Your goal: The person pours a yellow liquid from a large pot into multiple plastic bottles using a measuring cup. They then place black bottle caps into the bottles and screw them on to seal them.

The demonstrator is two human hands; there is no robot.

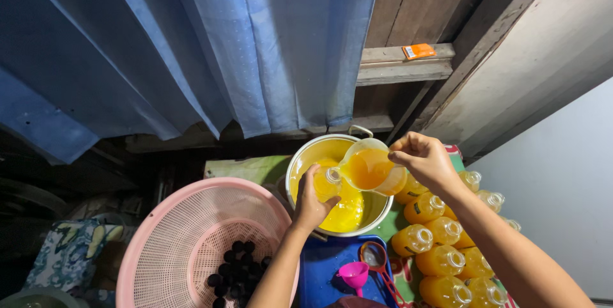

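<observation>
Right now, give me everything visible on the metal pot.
The metal pot is round and shiny outside, pale cream inside, with a loop handle at its far rim. It stands upright on the green-covered surface, behind the blue tray and right of the pink basket. Orange-yellow liquid pools in its bottom. Over it, the left hand holds a small clear bottle, and the right hand tips a clear cup of the same liquid into that bottle.
</observation>
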